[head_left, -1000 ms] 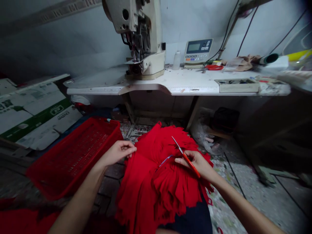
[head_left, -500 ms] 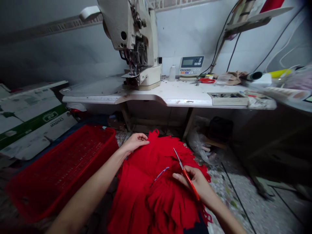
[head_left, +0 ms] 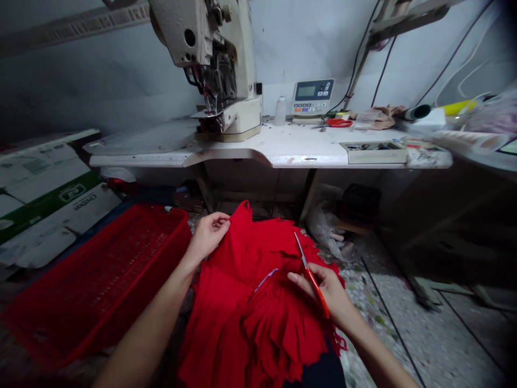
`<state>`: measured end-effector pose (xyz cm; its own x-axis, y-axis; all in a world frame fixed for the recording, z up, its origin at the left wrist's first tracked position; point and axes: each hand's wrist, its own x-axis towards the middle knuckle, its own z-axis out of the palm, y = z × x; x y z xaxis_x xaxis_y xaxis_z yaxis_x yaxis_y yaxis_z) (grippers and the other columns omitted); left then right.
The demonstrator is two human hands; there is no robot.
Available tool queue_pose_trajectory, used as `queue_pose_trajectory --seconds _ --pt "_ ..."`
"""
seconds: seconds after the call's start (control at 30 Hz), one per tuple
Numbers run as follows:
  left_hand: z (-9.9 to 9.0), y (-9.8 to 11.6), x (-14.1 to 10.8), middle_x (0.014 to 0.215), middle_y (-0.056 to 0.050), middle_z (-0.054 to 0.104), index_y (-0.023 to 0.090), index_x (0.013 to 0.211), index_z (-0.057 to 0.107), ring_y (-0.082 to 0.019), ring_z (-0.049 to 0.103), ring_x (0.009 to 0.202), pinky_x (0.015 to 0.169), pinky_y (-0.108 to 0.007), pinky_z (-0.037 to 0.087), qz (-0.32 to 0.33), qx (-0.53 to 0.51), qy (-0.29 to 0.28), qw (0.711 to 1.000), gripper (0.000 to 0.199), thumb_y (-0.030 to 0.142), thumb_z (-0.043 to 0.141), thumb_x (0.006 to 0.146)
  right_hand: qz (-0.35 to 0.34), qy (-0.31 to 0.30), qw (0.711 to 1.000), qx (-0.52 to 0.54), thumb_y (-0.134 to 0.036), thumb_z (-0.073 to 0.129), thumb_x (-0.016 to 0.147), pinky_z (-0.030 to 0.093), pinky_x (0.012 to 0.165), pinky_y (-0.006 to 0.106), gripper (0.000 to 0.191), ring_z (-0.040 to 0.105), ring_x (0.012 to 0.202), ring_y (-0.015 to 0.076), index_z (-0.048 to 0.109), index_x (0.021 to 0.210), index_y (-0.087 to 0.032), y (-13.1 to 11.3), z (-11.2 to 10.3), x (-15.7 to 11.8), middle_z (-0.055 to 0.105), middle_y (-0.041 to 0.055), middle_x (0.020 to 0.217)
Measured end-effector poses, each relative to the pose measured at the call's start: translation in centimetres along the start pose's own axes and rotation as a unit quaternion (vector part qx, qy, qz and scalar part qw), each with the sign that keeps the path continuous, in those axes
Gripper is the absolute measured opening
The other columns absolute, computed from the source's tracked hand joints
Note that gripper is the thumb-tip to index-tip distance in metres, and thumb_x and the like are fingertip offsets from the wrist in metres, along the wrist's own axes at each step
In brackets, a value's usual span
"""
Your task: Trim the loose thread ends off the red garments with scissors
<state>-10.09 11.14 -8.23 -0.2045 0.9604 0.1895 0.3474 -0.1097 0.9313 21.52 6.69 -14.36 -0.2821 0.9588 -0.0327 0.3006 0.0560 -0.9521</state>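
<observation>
A large bundle of red fabric pieces [head_left: 226, 318] is spread in front of me, fanned into many layers with ragged edges. My left hand [head_left: 210, 233] pinches the fabric at its upper left edge, pulling a corner up a little. In my right hand [head_left: 325, 288] are orange-handled scissors [head_left: 314, 285], blades together and pointing up and away over the fabric. A thin bluish-white strip [head_left: 264, 281] lies across the middle of the bundle, where the layers gather. Some dark cloth [head_left: 321, 372] shows under the bundle at the bottom.
A red plastic basket [head_left: 100, 280] stands at my left, beside a white and green carton [head_left: 52, 199]. Ahead is a white table [head_left: 283, 148] with an industrial sewing machine [head_left: 226, 70], a control panel [head_left: 313, 97] and red-handled scissors [head_left: 338, 123]. A plastic bag [head_left: 323, 215] lies underneath.
My left hand has drawn the fabric's upper corner leftward and lifted it. The right hand with the scissors stays almost in place, and the view has shifted slightly.
</observation>
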Motion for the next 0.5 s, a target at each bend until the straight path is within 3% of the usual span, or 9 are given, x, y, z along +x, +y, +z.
queue_pose_trajectory --seconds 0.07,0.2,0.33,0.5 --pt "-0.2 0.0 -0.6 0.088 -0.005 0.074 0.015 0.098 0.072 -0.016 0.068 0.080 0.075 -0.024 0.052 -0.034 -0.061 -0.026 0.997 0.027 0.032 0.077 0.078 -0.018 0.004 1.000 -0.017 -0.065 0.069 0.082 0.025 0.050 0.025 0.058 0.032 0.054 0.0113 0.033 0.063 -0.024 0.3 0.2 0.0 0.031 -0.0060 0.059" --pt "-0.9 0.9 -1.8 0.104 -0.008 0.077 0.015 0.107 0.072 -0.018 0.071 0.089 0.083 -0.027 0.054 -0.094 -0.133 -0.138 0.977 0.040 0.037 0.083 0.076 -0.057 -0.033 0.992 -0.103 -0.057 0.068 0.087 0.024 0.053 0.025 0.049 0.036 0.057 0.0121 0.039 0.067 -0.022 0.9 -0.2 -0.1 0.037 -0.0057 0.062" --pt "-1.1 2.5 -2.1 0.106 -0.010 0.078 0.013 0.107 0.076 -0.024 0.073 0.091 0.085 -0.034 0.057 -0.087 -0.133 -0.154 0.975 0.043 0.040 0.084 0.075 -0.098 -0.087 0.965 -0.227 -0.051 0.068 0.089 0.025 0.055 0.027 0.039 0.044 0.058 0.0142 0.046 0.076 -0.022 -0.7 -1.1 0.2 0.049 -0.0045 0.065" --pt "0.2 3.2 -1.6 0.103 -0.009 0.079 0.014 0.104 0.078 -0.025 0.074 0.088 0.082 -0.035 0.058 -0.090 -0.146 -0.182 0.968 0.039 0.041 0.084 0.076 -0.121 -0.119 0.943 -0.286 -0.055 0.062 0.094 0.028 0.057 0.028 0.037 0.052 0.061 0.0171 0.046 0.084 -0.023 -3.7 -0.8 1.5 0.058 -0.0011 0.072"
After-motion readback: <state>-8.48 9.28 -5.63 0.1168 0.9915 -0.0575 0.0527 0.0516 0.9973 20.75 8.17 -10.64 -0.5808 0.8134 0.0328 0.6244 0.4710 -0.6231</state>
